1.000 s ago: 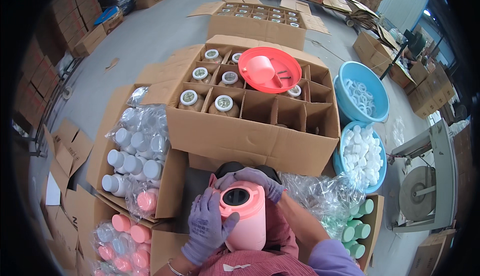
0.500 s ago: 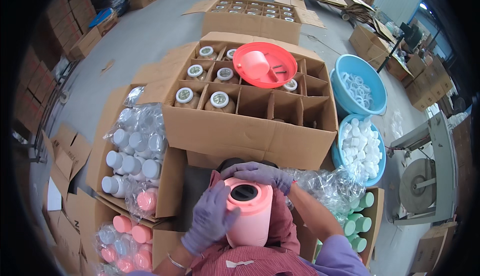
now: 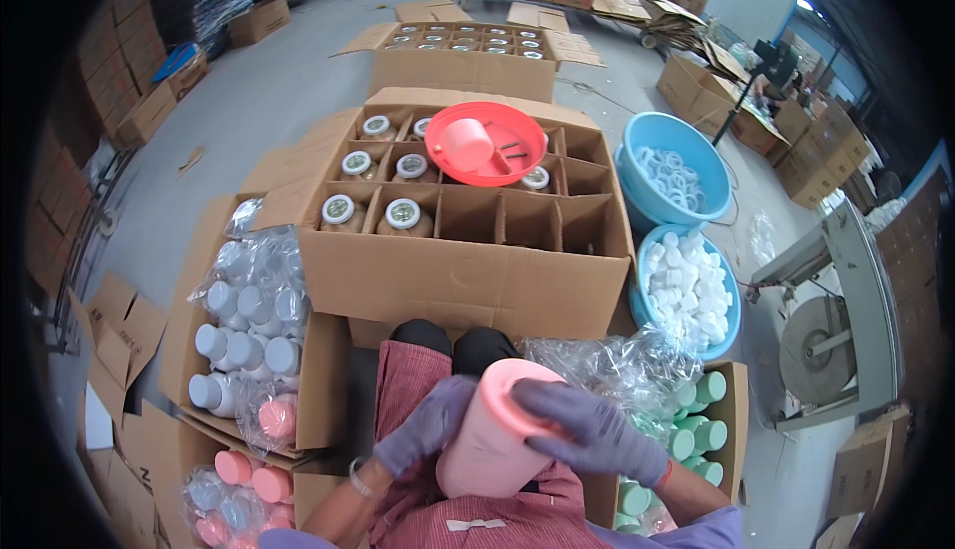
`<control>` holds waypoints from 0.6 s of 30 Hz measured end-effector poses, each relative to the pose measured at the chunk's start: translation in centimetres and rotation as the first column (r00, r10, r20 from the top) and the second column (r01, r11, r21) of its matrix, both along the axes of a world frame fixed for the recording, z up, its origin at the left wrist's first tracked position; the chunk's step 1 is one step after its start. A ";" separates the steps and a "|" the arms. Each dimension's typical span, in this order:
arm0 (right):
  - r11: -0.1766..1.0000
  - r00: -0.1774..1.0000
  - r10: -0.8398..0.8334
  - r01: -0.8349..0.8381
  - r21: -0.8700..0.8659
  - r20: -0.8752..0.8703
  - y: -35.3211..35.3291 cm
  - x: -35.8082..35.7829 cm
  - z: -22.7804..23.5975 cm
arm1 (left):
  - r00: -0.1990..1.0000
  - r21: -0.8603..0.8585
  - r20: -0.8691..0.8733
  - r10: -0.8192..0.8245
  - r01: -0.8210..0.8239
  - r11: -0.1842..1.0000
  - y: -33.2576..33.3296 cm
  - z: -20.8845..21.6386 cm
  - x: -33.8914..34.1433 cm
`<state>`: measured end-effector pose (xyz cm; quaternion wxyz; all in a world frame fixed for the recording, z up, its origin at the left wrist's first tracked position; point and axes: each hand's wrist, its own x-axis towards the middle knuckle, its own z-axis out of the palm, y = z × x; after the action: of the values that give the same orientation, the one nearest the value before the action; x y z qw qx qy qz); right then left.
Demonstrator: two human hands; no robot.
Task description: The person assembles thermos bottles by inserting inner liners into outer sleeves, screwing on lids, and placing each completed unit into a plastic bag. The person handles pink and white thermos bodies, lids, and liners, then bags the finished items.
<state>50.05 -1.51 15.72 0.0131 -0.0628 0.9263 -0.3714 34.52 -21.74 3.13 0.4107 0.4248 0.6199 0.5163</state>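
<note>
A pink rounded plastic container [image 3: 487, 455] is tilted over my lap, its rimmed end leaning up and to the right. My left hand [image 3: 428, 427], in a grey-purple glove, grips it from the left side. Over the top opening lies my gloved right hand [image 3: 602, 432], its fingers bent in at the rim and its thumb lower on the side. The fingers cover the opening, so whatever is inside it is hidden. In front of my knees stands a divided cardboard box [image 3: 463, 280] with several white-lidded jars [image 3: 403, 215] in its compartments.
A red tray [image 3: 497, 166] holding a pink cup and small dark pieces rests on the box. To the right are blue basins with white rings [image 3: 671, 181] and white caps [image 3: 686, 285]. Cartons beside me hold white bottles [image 3: 239, 350], pink-capped bottles [image 3: 271, 484] and green-capped bottles [image 3: 708, 437].
The container has gone from nearly upright to tilted. My right hand has moved from its far rim onto the opening, covering the black insert; my left hand has shifted along its left side.
</note>
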 end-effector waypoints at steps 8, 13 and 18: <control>0.863 0.868 -0.293 0.421 -0.281 0.400 4.9 0.0 -4.1 | 0.965 0.136 -0.019 0.263 -0.259 0.956 -5.1 -0.6 6.6; 0.939 0.974 -0.083 0.005 -0.343 -0.212 4.0 -1.1 -5.9 | 0.911 0.027 -0.010 0.412 -0.412 0.911 -2.8 -1.5 5.0; -0.166 0.778 -0.070 0.608 -0.777 0.624 5.9 0.1 -11.1 | 0.568 0.316 -0.790 0.230 0.056 0.947 1.2 7.4 2.3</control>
<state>50.14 4.34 4.65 0.0363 0.2761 0.3224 -0.9047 36.83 -20.54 10.50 -0.0200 0.6417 0.6714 0.3703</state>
